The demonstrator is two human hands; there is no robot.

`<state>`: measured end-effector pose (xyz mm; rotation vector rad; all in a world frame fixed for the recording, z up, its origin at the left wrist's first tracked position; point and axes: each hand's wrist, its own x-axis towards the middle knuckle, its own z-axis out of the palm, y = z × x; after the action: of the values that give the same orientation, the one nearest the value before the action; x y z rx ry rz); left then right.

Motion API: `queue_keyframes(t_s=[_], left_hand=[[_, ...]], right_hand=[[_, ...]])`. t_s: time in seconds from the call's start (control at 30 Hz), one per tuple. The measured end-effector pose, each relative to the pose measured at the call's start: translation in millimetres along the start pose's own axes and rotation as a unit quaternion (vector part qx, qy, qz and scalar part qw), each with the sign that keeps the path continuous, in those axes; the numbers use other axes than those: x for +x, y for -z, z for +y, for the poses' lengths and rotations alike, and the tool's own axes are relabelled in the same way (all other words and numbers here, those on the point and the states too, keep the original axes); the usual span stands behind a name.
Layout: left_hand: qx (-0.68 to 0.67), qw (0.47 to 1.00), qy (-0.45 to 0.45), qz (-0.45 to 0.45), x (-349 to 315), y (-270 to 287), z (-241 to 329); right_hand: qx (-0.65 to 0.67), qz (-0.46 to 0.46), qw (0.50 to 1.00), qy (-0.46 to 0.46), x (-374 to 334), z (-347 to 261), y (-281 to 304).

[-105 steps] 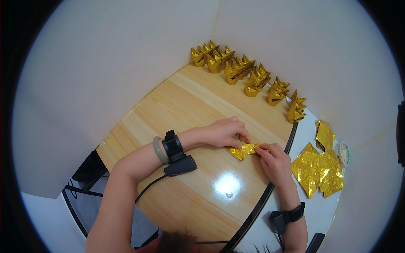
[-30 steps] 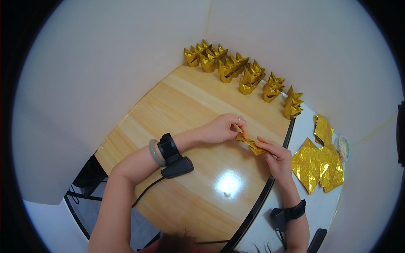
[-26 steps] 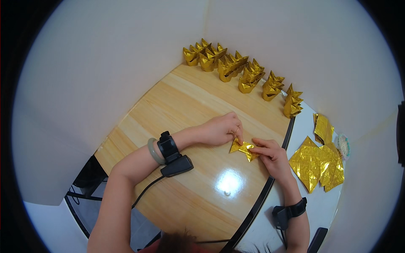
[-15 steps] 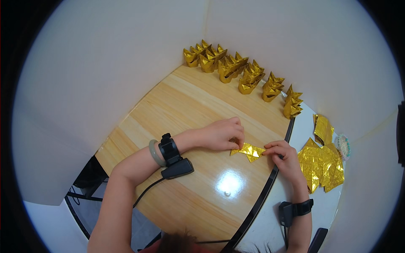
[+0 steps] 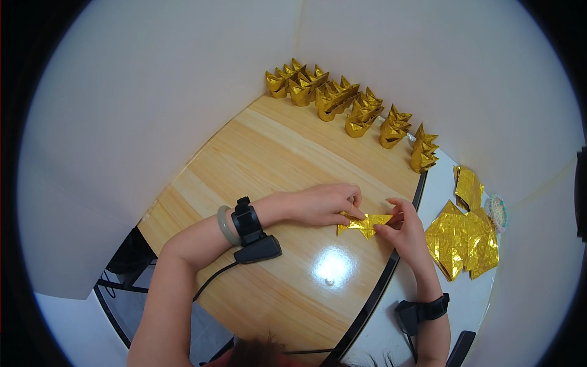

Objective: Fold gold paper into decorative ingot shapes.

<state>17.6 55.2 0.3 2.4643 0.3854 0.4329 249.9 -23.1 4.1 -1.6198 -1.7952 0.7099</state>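
A partly folded piece of gold foil paper [image 5: 367,225] lies on the wooden tabletop, with small pointed flaps along its near edge. My left hand [image 5: 333,203] has its fingers bent down onto the paper's left part. At the right end, my right hand [image 5: 405,229] pinches the paper between thumb and fingers. Both hands stay low over the table, and the fingertips cover the paper's two ends.
Several folded gold paper ingots [image 5: 337,96] stand in rows along the table's far edge. Flat gold foil sheets [image 5: 465,240] lie on a white surface [image 5: 382,318] to the right, beside a beaded bracelet [image 5: 498,213]. White walls [image 5: 153,98] enclose the table.
My left hand has shifted slightly right and nearer along the paper. My right hand has moved a little left and turned its grip. The paper now sits slightly nearer and more level.
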Motion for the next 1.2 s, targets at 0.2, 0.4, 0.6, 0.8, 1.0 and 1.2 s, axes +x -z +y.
queue_keyframes(t_s=[0.2, 0.4, 0.6, 0.8, 1.0, 1.2], left_hand=[[-0.018, 1.000, 0.022, -0.012, 0.0, -3.7, -0.8], [-0.010, 1.000, 0.022, -0.013, 0.3, -4.0, 0.2], [-0.062, 0.996, 0.049, 0.030, 0.4, -7.9, -5.3], [-0.086, 0.991, 0.098, 0.041, 3.0, -4.0, -0.9], [-0.135, 0.983, 0.103, 0.073, 2.4, -6.3, -6.5], [-0.093, 0.983, 0.122, 0.098, 5.2, -10.8, -4.1]], right_hand=[[0.213, 0.028, 0.973, -0.079, 0.7, -7.4, -3.5], [0.157, 0.030, 0.984, -0.084, -3.0, -2.4, -13.7], [0.116, 0.086, 0.989, -0.014, -10.6, -22.1, -25.0], [-0.042, 0.021, 0.993, 0.113, -17.3, -27.4, -28.0], [-0.081, 0.043, 0.981, 0.170, -16.5, -24.3, -27.7], [-0.047, 0.012, 0.990, 0.132, -11.9, -20.9, -25.0]])
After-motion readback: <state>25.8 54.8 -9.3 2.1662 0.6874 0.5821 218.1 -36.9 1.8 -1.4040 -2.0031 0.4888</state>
